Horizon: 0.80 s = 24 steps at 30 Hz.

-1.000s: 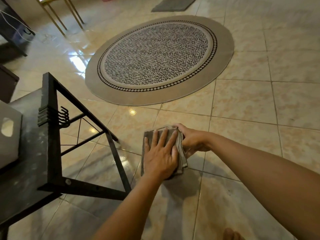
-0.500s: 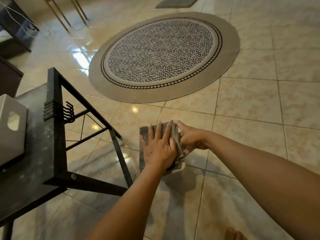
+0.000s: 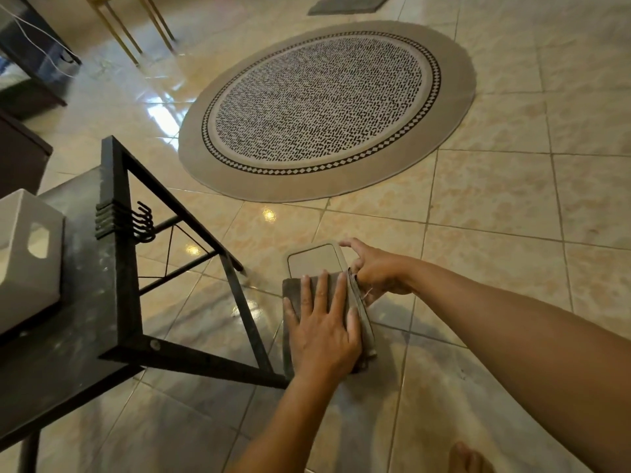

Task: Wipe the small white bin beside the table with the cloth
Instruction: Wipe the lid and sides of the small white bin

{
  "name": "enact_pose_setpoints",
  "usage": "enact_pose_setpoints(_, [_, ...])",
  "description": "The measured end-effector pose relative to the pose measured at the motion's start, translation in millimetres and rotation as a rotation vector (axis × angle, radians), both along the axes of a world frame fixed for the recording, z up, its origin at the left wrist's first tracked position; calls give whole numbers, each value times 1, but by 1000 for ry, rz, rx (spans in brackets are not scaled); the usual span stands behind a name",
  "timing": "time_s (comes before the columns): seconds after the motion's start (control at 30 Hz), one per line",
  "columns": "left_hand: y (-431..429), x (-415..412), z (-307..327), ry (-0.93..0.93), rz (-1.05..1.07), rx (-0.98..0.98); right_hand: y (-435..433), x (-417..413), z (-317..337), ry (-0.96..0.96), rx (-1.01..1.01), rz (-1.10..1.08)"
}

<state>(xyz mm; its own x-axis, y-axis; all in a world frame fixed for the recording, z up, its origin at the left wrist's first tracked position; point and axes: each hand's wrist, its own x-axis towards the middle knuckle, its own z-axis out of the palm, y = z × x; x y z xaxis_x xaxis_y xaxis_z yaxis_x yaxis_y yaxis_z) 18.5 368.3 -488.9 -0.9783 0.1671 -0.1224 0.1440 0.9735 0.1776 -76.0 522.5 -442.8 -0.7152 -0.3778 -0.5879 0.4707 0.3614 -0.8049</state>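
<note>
The small white bin (image 3: 312,259) stands on the floor beside the black table (image 3: 112,268), seen from above; the far half of its lid shows. A folded grey cloth (image 3: 297,295) covers the near half of the lid. My left hand (image 3: 324,322) lies flat on the cloth with straight fingers, pressing it down. My right hand (image 3: 375,271) grips the bin's right side, fingers curled round the rim, and touches the cloth's edge.
A white box (image 3: 27,254) with a handle hole sits on the black table at the left. A round patterned rug (image 3: 324,107) lies on the tiled floor beyond the bin. Dark furniture (image 3: 30,63) and thin gold legs (image 3: 129,29) stand at the far left. My bare toes (image 3: 467,459) show at the bottom.
My left hand has drawn the cloth toward me across the lid, uncovering the far half of the bin's top. My right hand stays on the bin's right side.
</note>
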Motion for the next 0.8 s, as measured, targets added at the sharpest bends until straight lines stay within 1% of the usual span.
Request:
enact_pose_setpoints(0.07, [-8, -2, -2, 2, 36, 18, -3, 1, -1, -4, 10, -4])
enact_pose_setpoints(0.17, [-13, -13, 2, -25, 221, 84, -9, 2, -2, 8, 38, -12])
enact_pose_setpoints(0.2, [-7, -9, 5, -41, 217, 67, -10, 1, -2, 7, 39, -9])
enact_pose_setpoints(0.3, [16, 16, 8, -28, 64, -37, -7, 0, -3, 17, 44, 16])
enact_pose_setpoints(0.33, [15, 16, 7, -18, 47, -51, -6, 0, -4, 15, 38, 15])
enact_pose_setpoints(0.4, [4, 3, 3, -18, 85, -38, -10, 1, -6, 2, 19, -1])
enact_pose_setpoints(0.5, [-3, -11, 6, -45, 206, 13, -14, -2, -9, -1, 13, -15])
enact_pose_setpoints(0.53, [2, -8, 6, -42, 198, 7, -13, -2, -9, -2, 15, -18])
enact_pose_setpoints(0.6, [11, 3, 4, -28, 104, -43, -10, -3, -9, 1, 19, -5])
enact_pose_setpoints(0.67, [5, -1, 2, -27, 62, -43, -7, -1, -8, -13, -5, -7])
enact_pose_setpoints(0.77, [-11, -22, 6, -49, 176, 36, -12, -2, -6, -2, -4, -25])
enact_pose_setpoints(0.8, [-10, -23, 7, -55, 181, 35, -12, -2, -6, 6, 6, -21])
